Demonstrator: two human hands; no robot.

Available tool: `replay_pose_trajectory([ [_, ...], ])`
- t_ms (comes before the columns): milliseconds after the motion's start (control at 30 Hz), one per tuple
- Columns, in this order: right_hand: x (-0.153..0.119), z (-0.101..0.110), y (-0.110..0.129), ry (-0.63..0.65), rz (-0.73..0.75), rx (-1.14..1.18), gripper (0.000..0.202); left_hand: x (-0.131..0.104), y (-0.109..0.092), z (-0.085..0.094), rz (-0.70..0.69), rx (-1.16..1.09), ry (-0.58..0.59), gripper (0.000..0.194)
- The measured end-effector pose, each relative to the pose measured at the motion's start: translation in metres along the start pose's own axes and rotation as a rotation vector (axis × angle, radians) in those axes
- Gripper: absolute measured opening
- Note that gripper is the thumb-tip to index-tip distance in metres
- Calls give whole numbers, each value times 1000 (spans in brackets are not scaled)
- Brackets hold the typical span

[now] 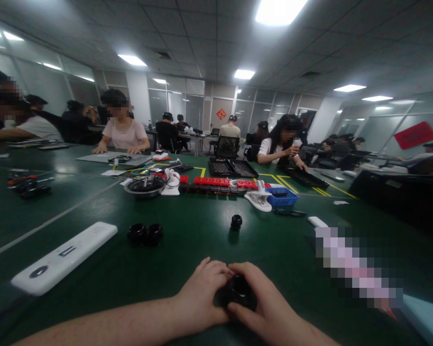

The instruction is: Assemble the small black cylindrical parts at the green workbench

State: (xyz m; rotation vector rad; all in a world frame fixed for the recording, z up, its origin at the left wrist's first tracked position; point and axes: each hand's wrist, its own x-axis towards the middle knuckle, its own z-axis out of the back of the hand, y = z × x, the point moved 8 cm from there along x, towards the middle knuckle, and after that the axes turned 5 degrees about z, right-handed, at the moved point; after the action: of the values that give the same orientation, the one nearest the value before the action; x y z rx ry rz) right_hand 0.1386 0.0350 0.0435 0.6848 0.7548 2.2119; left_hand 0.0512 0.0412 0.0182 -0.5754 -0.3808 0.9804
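At the front middle of the green table, a glossy black ring-shaped fitting (241, 288) sits between both my hands, its round opening facing up. My right hand (261, 302) curls round its right side, thumb in front and fingers behind. From the left, my left hand (205, 294) closes on it too, its fingertips meeting those of the right behind the fitting. Where the left fingertips press is partly hidden. A smaller black fitting (235, 222), shaped like a cable gland, stands upright farther out. Two more black fittings (145, 234) lie side by side at the left.
A white power strip (67, 257) lies at left. Across the middle stand red blocks in a row (216, 181), a dark round dish (145, 186), a white clamp (259, 197) and a blue bin (282, 196). A black case (400, 202) is at right. Co-workers sit across the table.
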Motion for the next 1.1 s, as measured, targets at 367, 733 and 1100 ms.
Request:
replay_pose_trajectory([
  [367,-2,-4,-1,6,28,28,66,1,2,-2,1,-12,8,51],
  [733,-4,7,13,-75,153,9,47,1,-1,0,-23,5,-24,40],
  [1100,1,-1,-4,-4,14,-13,46,1,3,-1,-9,-9,-22,47],
])
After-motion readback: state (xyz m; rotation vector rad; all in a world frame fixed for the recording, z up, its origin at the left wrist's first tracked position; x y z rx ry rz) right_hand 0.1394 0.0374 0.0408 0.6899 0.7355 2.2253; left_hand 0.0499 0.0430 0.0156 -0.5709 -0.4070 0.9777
